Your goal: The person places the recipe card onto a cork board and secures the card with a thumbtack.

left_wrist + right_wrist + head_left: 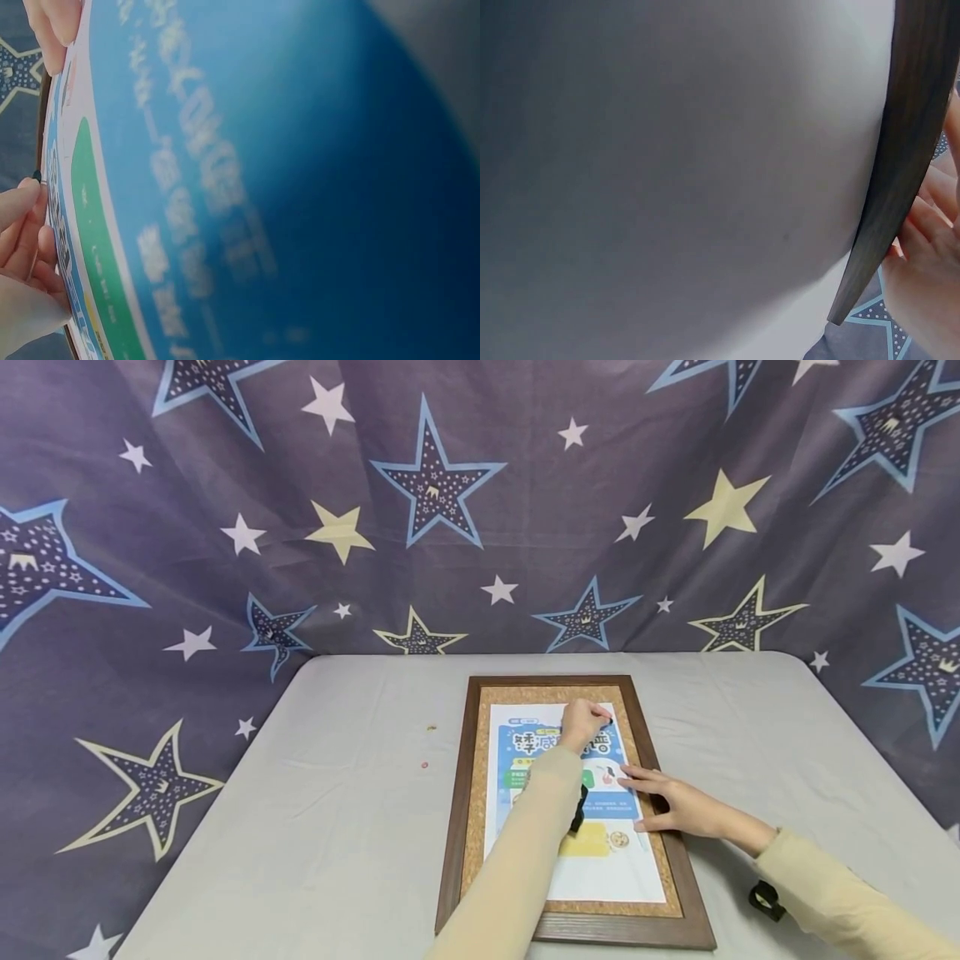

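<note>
"Where is the poster (607,881) found?"

"It is laid flat on the cork board (540,694), inside the dark wooden frame (457,827), with a strip of cork left bare around it."

"And what is held by the left hand (583,723)?"

"A small dark pin (36,177) is pinched between thumb and fingers, near the board's far right corner, over the poster's corner. Whether its tip is pressed in cannot be told."

"Is anything gripped by the right hand (678,803)?"

"Nothing is seen to be gripped. The hand is laid across the board's right side, with thumb and fingers spread apart and their tips rested on the poster's edge."

"What is seen around the board?"

"The table (345,835) is covered in pale cloth beneath it. To the board's left, two tiny things are seen, one yellowish (431,727) and one reddish (424,765), too small to be named. Beyond the board, a dark curtain (480,618) printed with stars is hung."
</note>
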`<state>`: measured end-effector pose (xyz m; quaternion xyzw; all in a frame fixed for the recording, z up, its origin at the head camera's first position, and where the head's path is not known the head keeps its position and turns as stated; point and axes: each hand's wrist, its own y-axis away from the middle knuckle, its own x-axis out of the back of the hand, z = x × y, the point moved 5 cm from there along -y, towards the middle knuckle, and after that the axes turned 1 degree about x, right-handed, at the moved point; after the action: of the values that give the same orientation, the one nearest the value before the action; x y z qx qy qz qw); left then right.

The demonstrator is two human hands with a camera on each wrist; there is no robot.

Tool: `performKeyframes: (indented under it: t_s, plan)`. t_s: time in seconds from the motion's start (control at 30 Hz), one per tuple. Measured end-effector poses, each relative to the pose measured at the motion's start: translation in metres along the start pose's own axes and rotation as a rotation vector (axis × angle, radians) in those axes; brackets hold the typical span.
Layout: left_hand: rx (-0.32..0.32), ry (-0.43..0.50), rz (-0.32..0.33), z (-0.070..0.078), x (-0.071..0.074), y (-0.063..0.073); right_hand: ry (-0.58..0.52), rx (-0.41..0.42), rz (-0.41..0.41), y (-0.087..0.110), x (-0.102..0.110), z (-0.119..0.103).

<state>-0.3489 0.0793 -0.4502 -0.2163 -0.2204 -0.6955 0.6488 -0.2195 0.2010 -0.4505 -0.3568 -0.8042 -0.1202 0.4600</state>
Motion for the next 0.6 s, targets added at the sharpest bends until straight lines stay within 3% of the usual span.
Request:
performKeyframes:
  t_s: [0.6]
  plan:
    - [-0.011, -0.061, 0.007, 0.0035, 0.0011, -0.0012, 0.005, 0.004, 0.013, -0.0004, 0.0006, 0.0008]
